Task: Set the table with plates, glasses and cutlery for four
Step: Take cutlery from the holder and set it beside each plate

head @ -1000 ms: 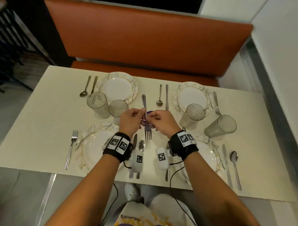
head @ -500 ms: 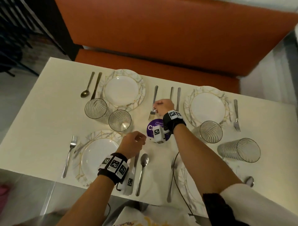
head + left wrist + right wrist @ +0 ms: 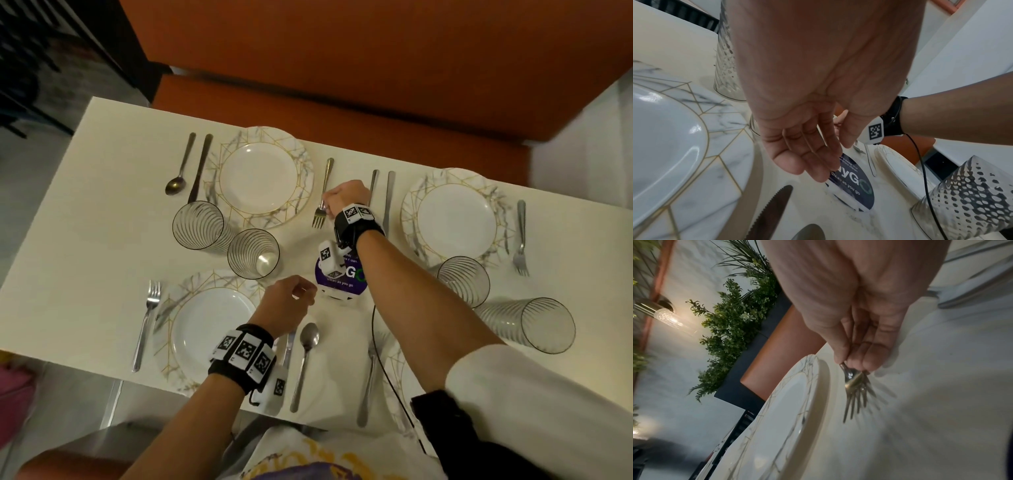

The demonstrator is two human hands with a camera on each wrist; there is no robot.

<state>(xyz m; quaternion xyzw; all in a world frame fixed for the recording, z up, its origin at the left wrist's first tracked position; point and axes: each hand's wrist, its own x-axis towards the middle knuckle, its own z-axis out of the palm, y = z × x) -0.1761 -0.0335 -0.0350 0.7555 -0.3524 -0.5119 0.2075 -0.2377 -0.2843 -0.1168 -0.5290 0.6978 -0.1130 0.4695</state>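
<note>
Pinching the fork (image 3: pixel 321 202) at its neck in my right hand (image 3: pixel 346 198), left hand (image 3: pixel 286 301) relaxed and empty, I judge it light, stiff, slippery.

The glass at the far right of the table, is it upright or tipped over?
Tipped over. The glass lies on its side on the table, its open mouth facing the camera; the other three glasses stand upright.

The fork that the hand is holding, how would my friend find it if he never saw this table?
Start at the far-left plate, nearest the orange bench. Just right of its rim lies a fork, tines towards the viewer. It is the only fork with a hand on it: the right hand pinches its neck, while the other forks lie untouched.
</note>
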